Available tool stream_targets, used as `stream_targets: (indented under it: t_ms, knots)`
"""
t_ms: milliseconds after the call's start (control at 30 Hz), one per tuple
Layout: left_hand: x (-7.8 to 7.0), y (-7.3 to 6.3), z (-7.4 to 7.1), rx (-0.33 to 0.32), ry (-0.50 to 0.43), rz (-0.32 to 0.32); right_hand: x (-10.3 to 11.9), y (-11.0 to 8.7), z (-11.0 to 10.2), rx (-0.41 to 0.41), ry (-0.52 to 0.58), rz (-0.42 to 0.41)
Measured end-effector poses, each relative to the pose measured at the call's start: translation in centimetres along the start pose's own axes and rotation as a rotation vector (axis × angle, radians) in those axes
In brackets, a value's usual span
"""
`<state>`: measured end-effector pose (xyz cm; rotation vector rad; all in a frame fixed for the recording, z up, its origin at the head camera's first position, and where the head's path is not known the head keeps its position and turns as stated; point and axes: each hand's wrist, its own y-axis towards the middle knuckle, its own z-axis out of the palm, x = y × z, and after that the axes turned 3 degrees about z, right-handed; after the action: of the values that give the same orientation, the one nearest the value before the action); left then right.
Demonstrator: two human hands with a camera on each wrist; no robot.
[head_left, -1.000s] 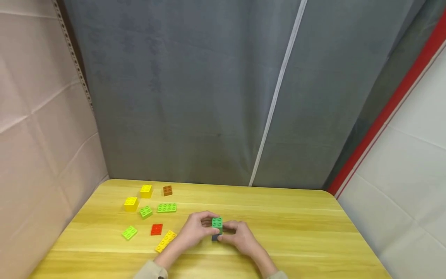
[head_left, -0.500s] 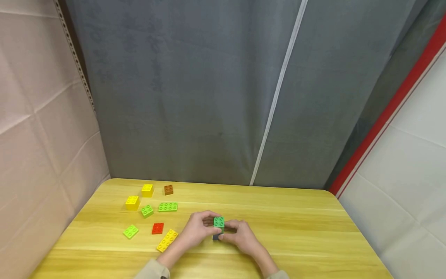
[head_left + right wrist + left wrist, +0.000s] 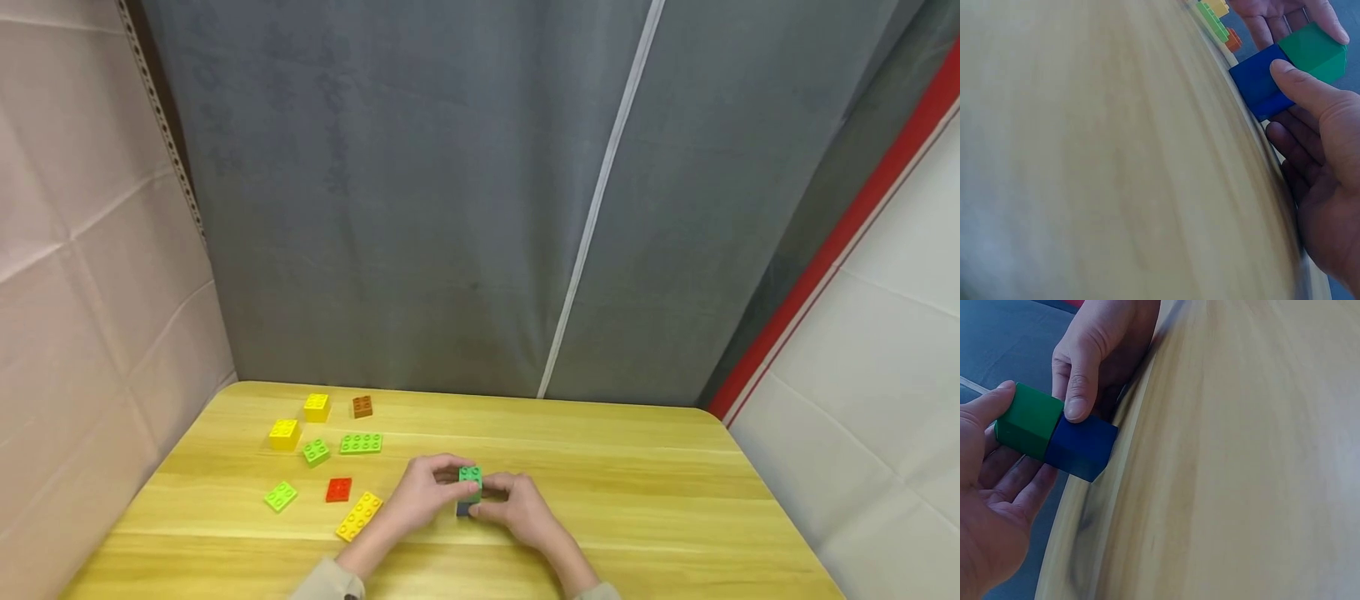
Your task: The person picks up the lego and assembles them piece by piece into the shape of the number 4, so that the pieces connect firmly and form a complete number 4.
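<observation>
A green building block [image 3: 470, 475] with round studs on top stands upright on a dark blue block [image 3: 1082, 447], their faces meeting along a thin seam in both wrist views. My left hand [image 3: 420, 495] grips the green block, thumb on the near face and fingers behind it. Lower down, my right hand [image 3: 522, 512] holds the blue block, its thumb [image 3: 1291, 78] pressed flat on the near side. The fingers behind the pair are partly hidden.
Left of the hands on the wooden table [image 3: 645, 500] lie yellow blocks [image 3: 285, 434], lime green blocks [image 3: 362, 443], a red block [image 3: 338, 489] and a brown block [image 3: 362, 406]. A long yellow block [image 3: 359, 517] lies close by the left forearm. A grey curtain [image 3: 420, 208] hangs behind the table.
My left thumb has slid slightly up the green block and covers more of its front. The two blocks and the right hand stay almost in place.
</observation>
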<state>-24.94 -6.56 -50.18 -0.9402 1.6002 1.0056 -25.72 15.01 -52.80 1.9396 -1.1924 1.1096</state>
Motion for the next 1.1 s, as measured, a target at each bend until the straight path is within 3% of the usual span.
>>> stream_targets:
  t_ms: [433,1100]
  knots:
    - [-0.06,-0.36,0.28,-0.037,-0.011,0.015,0.01,0.04,0.06,0.003,0.009,0.003]
    - [-0.29,0.03,0.33,-0.016,0.021,0.019,0.2,-0.11,0.03,0.001,0.025,0.005]
